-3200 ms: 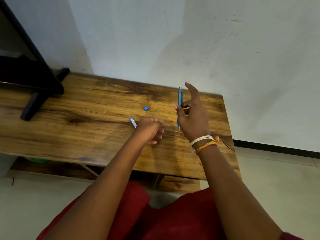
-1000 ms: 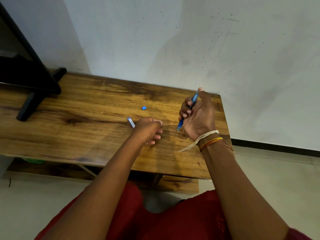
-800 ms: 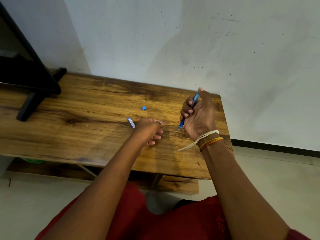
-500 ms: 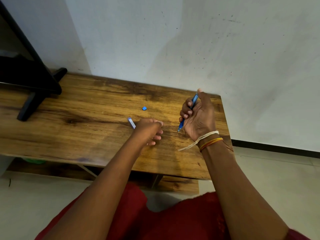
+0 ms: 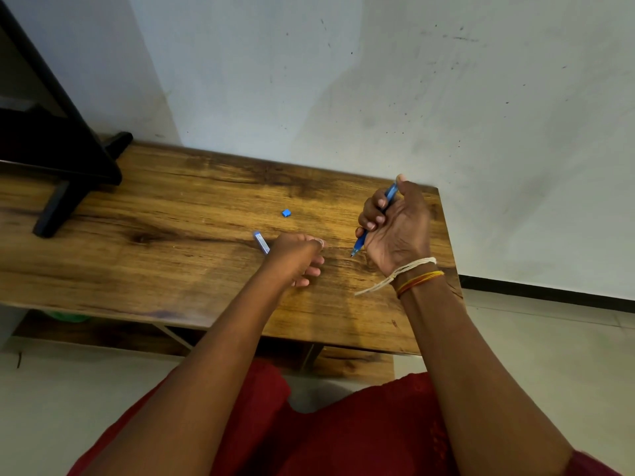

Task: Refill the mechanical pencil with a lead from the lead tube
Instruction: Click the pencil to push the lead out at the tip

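While I watch from the head camera, the right hand (image 5: pixel 395 228) sits right of centre in the frame, its fingers curled round the blue mechanical pencil (image 5: pixel 376 218) in a closed grip. That pencil runs slantwise through the fist: its upper end shows just beside the thumb at the top of the hand, and its tip pokes out below the little finger, pointing down and left toward the worktop (image 5: pixel 171 262). I cannot tell whether the tip touches the wood.

Just left of it, at mid-frame, the left hand (image 5: pixel 297 257) rests low over the worktop with fingers curled round the lead tube (image 5: pixel 262 242). Only the tube's far end shows, sticking out up and left from behind the knuckles; the rest is hidden inside the grip. Hands are near each other but apart, with the pencil tip in the gap between them.

Above the left hand, a small blue cap (image 5: pixel 286 212) lies alone on the wood, clear of both hands. Two thread bands (image 5: pixel 417 274) circle the right wrist. At upper left stands a black stand (image 5: pixel 65 173) on the worktop.
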{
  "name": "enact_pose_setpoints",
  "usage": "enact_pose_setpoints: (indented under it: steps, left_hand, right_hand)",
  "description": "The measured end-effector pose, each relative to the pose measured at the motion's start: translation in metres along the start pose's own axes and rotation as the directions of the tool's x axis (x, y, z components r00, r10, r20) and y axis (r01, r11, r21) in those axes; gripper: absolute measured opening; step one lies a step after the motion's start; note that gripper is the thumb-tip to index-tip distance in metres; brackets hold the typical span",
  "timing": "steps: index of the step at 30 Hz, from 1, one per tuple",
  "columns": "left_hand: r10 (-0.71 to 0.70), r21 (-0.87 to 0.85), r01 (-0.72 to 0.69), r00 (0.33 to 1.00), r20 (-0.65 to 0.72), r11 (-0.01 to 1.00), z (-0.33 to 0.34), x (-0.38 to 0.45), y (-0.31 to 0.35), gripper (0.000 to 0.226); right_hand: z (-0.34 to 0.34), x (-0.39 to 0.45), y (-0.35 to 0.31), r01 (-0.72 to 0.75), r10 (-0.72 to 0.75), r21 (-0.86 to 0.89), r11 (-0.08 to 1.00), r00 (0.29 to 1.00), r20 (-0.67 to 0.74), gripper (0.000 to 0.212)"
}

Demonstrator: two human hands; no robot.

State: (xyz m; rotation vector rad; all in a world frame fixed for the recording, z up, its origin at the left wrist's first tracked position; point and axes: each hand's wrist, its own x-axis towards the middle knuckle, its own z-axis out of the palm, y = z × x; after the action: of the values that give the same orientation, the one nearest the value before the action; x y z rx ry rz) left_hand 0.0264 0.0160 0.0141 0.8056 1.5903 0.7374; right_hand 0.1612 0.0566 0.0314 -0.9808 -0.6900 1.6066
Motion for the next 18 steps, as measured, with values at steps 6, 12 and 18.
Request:
enact_pose_setpoints:
  steps: [6,12,18]
  left_hand:
    - [0.003,0.004,-0.003,1.000,0.007,1.000,0.0010,-0.0004,-0.0006,0.028]
    - [-0.006,0.001,0.006,1.000,0.022,1.000,-0.0004,-0.0003,-0.0022,0.027]
    - [-0.010,0.000,0.010,1.000,0.029,1.000,-0.0016,-0.0001,-0.0025,0.027]
  right_hand:
    - [0.0002,-0.0012,-0.0003,0.009,-0.009,-0.001,1.000,1.000,0.002,0.049]
    - [0.0033,-0.0010,0.0001,0.015,-0.015,0.011,1.000,1.000,-0.003,0.047]
    - [0.0045,-0.0007,0.0010,0.014,-0.014,0.026,1.000,1.000,0.009,0.047]
